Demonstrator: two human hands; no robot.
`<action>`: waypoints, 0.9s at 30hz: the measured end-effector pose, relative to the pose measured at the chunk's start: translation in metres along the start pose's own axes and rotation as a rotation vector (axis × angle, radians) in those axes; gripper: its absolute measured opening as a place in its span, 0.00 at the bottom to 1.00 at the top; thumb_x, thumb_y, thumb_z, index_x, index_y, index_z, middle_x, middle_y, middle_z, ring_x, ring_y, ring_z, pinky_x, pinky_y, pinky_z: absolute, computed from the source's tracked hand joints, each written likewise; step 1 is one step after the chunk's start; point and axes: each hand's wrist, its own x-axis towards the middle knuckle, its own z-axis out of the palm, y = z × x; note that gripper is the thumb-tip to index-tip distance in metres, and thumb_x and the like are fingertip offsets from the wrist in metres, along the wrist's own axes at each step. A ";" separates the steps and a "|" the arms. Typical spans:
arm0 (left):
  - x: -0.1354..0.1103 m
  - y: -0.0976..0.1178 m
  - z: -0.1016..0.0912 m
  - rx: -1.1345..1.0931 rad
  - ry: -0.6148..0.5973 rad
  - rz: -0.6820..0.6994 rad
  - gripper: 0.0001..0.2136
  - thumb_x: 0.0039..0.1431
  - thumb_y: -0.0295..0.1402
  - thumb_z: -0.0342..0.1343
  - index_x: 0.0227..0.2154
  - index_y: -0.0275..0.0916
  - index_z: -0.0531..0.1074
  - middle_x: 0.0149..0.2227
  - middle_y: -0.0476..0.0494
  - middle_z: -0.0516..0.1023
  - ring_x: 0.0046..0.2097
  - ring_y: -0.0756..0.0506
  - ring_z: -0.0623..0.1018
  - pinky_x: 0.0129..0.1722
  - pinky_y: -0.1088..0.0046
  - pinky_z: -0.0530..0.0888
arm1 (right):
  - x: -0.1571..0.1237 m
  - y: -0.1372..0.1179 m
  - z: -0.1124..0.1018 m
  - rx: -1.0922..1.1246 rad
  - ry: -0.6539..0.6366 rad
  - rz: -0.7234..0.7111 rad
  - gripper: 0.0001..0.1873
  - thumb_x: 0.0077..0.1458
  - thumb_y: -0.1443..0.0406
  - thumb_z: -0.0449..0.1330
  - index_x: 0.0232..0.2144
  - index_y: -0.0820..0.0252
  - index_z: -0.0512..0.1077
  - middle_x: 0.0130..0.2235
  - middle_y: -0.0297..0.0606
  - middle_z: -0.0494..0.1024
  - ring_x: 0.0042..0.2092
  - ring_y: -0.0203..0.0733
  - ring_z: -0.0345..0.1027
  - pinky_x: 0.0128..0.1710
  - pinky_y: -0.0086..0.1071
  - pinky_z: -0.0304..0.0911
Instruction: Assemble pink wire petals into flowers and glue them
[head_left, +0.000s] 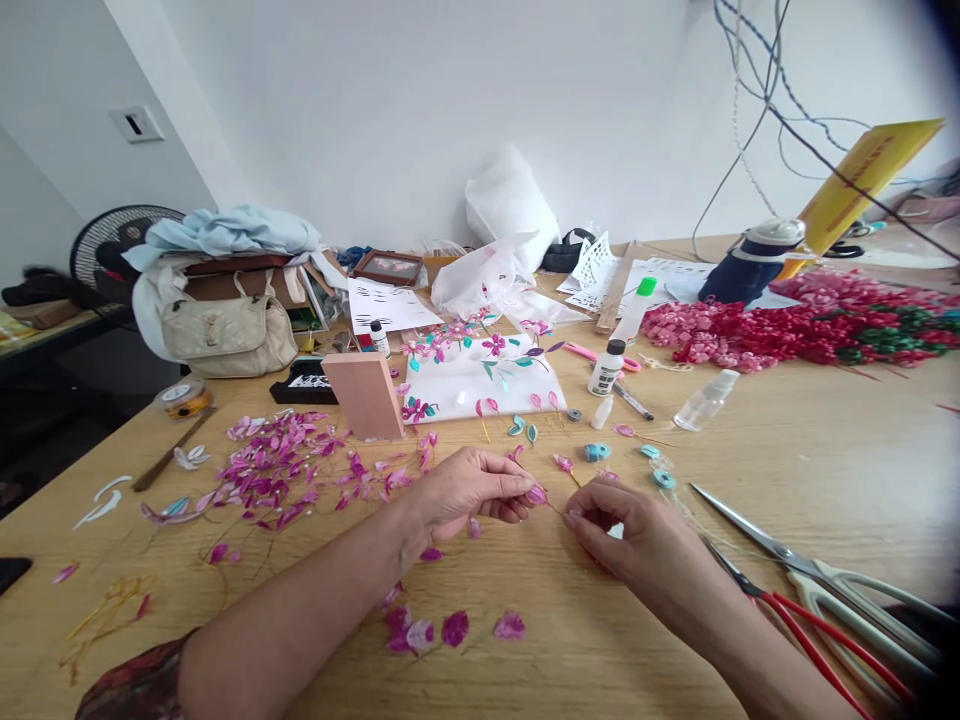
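Note:
My left hand (480, 490) is closed, thumb and finger pinching a small pink-purple petal (536, 494) on a thin wire stem. Opposite it, my right hand (619, 520) pinches the stem's other end, with the fingers curled. Between the two hands the stem runs nearly straight. On the table close to my hands lie several loose purple petals (455, 628) and more wired buds (564, 464). A large heap of pink and purple petals (281, 460) spreads to the left. Small teal spools (663, 479) sit just beyond my right hand.
Long scissors (784, 555) and red-handled pliers (780, 610) lie at the right. A wooden block (364, 396) stands upright beside a white sheet (480, 385) holding finished flowers. Bottles (606, 368), a spray bottle (705, 400) and bunches of red-pink flowers (795, 325) stand behind.

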 end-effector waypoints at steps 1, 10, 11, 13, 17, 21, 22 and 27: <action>0.000 0.000 -0.001 0.014 -0.008 0.005 0.12 0.43 0.37 0.61 0.27 0.32 0.76 0.26 0.45 0.74 0.27 0.53 0.71 0.31 0.77 0.65 | 0.000 -0.001 0.000 0.011 -0.001 0.006 0.09 0.44 0.64 0.51 0.17 0.56 0.67 0.21 0.33 0.71 0.24 0.38 0.61 0.26 0.30 0.54; 0.000 0.009 -0.012 0.152 0.120 0.093 0.15 0.45 0.40 0.59 0.34 0.34 0.74 0.29 0.45 0.73 0.28 0.53 0.69 0.33 0.75 0.66 | 0.005 0.011 0.004 0.026 0.060 0.065 0.08 0.45 0.63 0.52 0.18 0.56 0.67 0.21 0.32 0.72 0.25 0.38 0.63 0.25 0.29 0.55; -0.001 0.011 -0.014 0.163 0.154 0.123 0.15 0.46 0.41 0.58 0.33 0.34 0.73 0.28 0.45 0.72 0.28 0.53 0.69 0.32 0.75 0.66 | 0.006 0.014 0.005 0.001 0.079 0.072 0.08 0.45 0.63 0.52 0.19 0.56 0.68 0.22 0.32 0.72 0.25 0.38 0.63 0.25 0.29 0.55; -0.002 0.017 -0.018 0.178 0.198 0.191 0.14 0.47 0.41 0.57 0.31 0.34 0.72 0.28 0.45 0.72 0.28 0.53 0.69 0.30 0.76 0.66 | 0.008 0.017 0.005 -0.061 0.102 0.103 0.08 0.46 0.64 0.52 0.19 0.56 0.68 0.23 0.33 0.73 0.26 0.38 0.64 0.26 0.29 0.56; -0.007 0.025 -0.021 0.199 0.200 0.287 0.12 0.50 0.40 0.55 0.29 0.34 0.72 0.29 0.45 0.72 0.30 0.53 0.69 0.32 0.77 0.65 | 0.017 0.014 0.002 -0.252 0.077 0.150 0.10 0.49 0.64 0.50 0.20 0.57 0.69 0.27 0.35 0.75 0.29 0.40 0.66 0.26 0.29 0.54; -0.013 0.033 -0.017 0.220 0.184 0.345 0.10 0.51 0.38 0.55 0.28 0.34 0.72 0.29 0.46 0.71 0.31 0.52 0.69 0.33 0.77 0.65 | 0.031 0.006 -0.001 -0.369 0.047 0.158 0.12 0.48 0.63 0.50 0.18 0.57 0.68 0.24 0.38 0.74 0.28 0.42 0.65 0.23 0.29 0.50; -0.015 0.035 -0.016 0.219 0.183 0.356 0.10 0.51 0.37 0.55 0.28 0.34 0.72 0.29 0.46 0.71 0.31 0.52 0.69 0.33 0.77 0.65 | 0.035 0.005 0.000 -0.390 0.038 0.163 0.12 0.48 0.64 0.50 0.17 0.57 0.68 0.23 0.39 0.73 0.27 0.43 0.65 0.23 0.30 0.49; -0.031 0.048 -0.010 0.217 0.201 0.408 0.09 0.51 0.36 0.54 0.28 0.34 0.72 0.29 0.46 0.72 0.31 0.52 0.70 0.33 0.76 0.66 | 0.050 0.004 0.006 -0.466 0.014 0.205 0.14 0.50 0.63 0.48 0.19 0.58 0.69 0.27 0.45 0.76 0.31 0.46 0.68 0.23 0.31 0.49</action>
